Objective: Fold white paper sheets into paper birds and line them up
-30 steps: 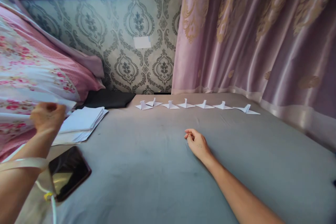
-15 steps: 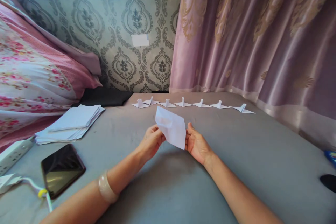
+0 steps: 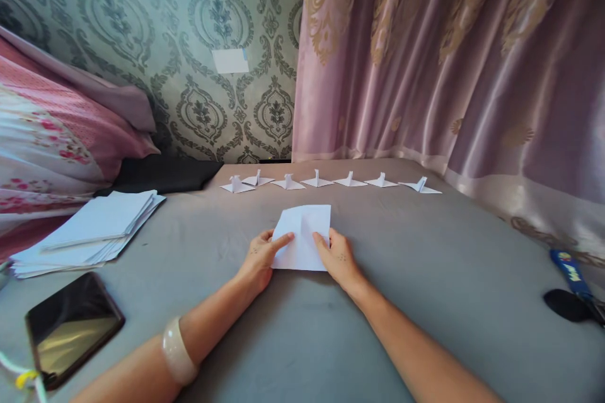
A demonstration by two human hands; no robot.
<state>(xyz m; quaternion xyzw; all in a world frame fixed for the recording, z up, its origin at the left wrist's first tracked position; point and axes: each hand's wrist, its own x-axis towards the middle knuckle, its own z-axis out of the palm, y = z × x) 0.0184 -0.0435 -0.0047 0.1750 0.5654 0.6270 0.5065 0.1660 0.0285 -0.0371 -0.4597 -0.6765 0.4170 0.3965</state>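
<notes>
A white sheet of paper (image 3: 303,233) lies flat on the grey bed surface (image 3: 425,277) in front of me. My left hand (image 3: 261,257) holds its near left edge, forefinger stretched across the sheet. My right hand (image 3: 336,255) grips the near right edge, fingers pressed onto the paper. Beyond the sheet, several small folded white paper figures (image 3: 316,181) stand in a row near the wall.
A stack of white paper sheets (image 3: 89,230) lies at the left, beside a pink floral quilt (image 3: 42,151). A dark phone (image 3: 73,326) lies at the near left with a cable. A pink curtain (image 3: 449,63) hangs behind. A blue and black object (image 3: 570,293) lies far right.
My left hand came from the paper stack with a sheet. Both hands held it up, then laid it flat on the bed. The view has shifted rightward.
</notes>
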